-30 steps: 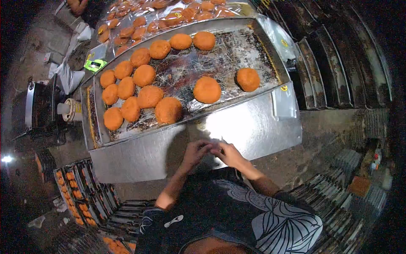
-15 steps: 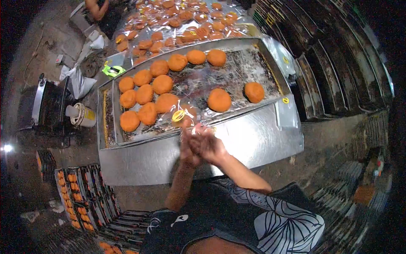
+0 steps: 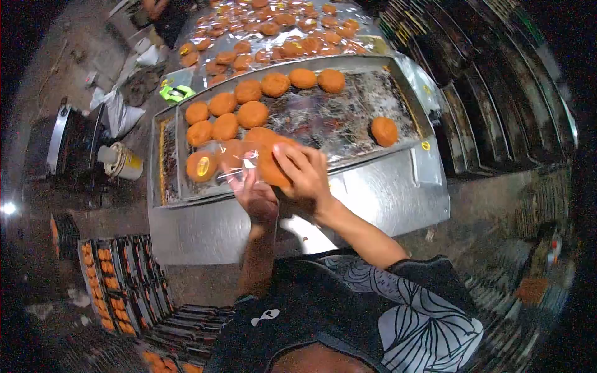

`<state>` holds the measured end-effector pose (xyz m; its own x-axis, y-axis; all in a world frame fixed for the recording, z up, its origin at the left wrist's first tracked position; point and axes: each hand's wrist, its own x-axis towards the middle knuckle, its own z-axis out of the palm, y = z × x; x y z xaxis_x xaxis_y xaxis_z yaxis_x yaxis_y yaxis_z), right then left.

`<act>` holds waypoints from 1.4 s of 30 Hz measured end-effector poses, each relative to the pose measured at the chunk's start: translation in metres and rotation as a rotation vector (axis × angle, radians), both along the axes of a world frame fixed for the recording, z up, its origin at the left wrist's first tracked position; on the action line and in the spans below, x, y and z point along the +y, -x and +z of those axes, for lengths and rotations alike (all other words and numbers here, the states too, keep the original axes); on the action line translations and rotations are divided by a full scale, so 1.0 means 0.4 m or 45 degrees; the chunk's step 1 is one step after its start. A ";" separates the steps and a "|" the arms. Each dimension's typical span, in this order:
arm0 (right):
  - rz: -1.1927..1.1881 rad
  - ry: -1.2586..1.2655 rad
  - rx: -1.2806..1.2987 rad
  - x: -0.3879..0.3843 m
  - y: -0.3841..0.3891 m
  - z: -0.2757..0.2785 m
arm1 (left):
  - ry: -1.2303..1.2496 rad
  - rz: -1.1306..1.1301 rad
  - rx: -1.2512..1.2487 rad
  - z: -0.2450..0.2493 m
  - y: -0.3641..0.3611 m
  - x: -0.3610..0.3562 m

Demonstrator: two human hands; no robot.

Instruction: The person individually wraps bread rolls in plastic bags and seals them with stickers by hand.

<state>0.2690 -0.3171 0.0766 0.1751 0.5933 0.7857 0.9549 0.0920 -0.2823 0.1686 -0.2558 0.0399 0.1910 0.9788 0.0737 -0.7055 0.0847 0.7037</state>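
My left hand [image 3: 256, 196] pinches a clear plastic bag [image 3: 249, 159] that has a yellow round label. The bag stretches out to the left over the tray. In my right hand [image 3: 306, 177] is a round orange-brown bun [image 3: 271, 166], its fingers over the top and right side. The bun is right at the bag's mouth. Both hands are over the front edge of a metal baking tray [image 3: 354, 115]. More buns [image 3: 252, 114] lie in rows on the tray's left part and along its back edge. One single bun [image 3: 384, 131] sits toward the right end.
Behind the tray lie many bagged buns [image 3: 292, 46]. A flat stack of labelled bags [image 3: 428, 163] is on the steel table [image 3: 193, 230] at right. Tray racks [image 3: 472, 118] stand on the right, filled trays [image 3: 106, 280] lower left, and a bucket [image 3: 127, 166] at left. Another person's arm shows at top left.
My hands have moved apart from being together at the bag. My right hand has taken a bun from the tray's middle and brought it left to the bag.
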 end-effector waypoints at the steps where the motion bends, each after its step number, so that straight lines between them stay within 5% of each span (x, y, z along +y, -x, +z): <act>1: -0.036 0.006 0.004 -0.018 -0.004 -0.010 | 0.008 -0.011 0.132 0.020 -0.006 -0.015; 5: 0.187 0.194 0.122 -0.090 -0.007 -0.033 | -0.008 -0.119 0.128 0.033 -0.024 -0.039; 9: -0.168 -0.040 0.142 -0.094 -0.030 -0.007 | -0.057 -0.155 0.333 0.040 -0.080 -0.110; 13: 0.009 -0.434 0.347 -0.142 -0.027 -0.022 | 0.044 -0.505 0.018 0.060 -0.106 -0.077; 15: -0.133 -0.296 0.168 -0.145 -0.056 -0.025 | 0.029 -0.620 -0.005 0.067 -0.098 -0.095; 21: -0.027 -0.181 0.260 -0.148 -0.067 -0.015 | -0.011 -0.649 0.115 0.153 -0.107 -0.098; 23: -0.002 -0.107 0.299 -0.174 -0.080 -0.014 | 0.053 -0.416 0.193 0.148 -0.108 -0.104; 25: 0.504 -0.071 1.307 -0.178 -0.107 -0.024 | 0.098 -0.438 0.378 0.139 -0.083 -0.092; 26: 1.079 -0.155 2.195 -0.183 -0.108 -0.018 | 0.146 -0.469 0.553 0.135 -0.073 -0.082; 27: 1.406 -0.081 2.622 -0.207 -0.117 -0.013 | 0.170 -0.487 0.640 0.121 -0.072 -0.081; 29: 1.080 0.033 2.895 -0.216 -0.130 -0.010 | 0.202 -0.519 0.634 0.076 -0.072 -0.085; 31: 1.134 0.024 2.832 -0.171 -0.138 -0.015 | 0.222 -0.542 0.463 0.034 -0.073 -0.096; 33: 1.199 0.016 2.777 -0.157 -0.138 -0.024 | 0.269 -0.342 0.190 0.126 -0.094 -0.105; 35: 1.284 0.437 2.609 -0.176 -0.131 -0.019 | 0.032 -0.404 0.211 0.104 -0.058 -0.040; 37: 1.247 0.408 2.618 -0.179 -0.124 -0.029 | 0.404 -0.550 -0.241 0.110 -0.041 0.010; 39: 0.520 0.096 0.904 -0.181 -0.146 -0.094 | 0.869 -0.945 -0.605 0.062 -0.001 0.070; 42: 0.277 -0.133 0.592 -0.191 -0.154 -0.056 | 0.893 -0.587 -0.719 0.128 -0.032 0.010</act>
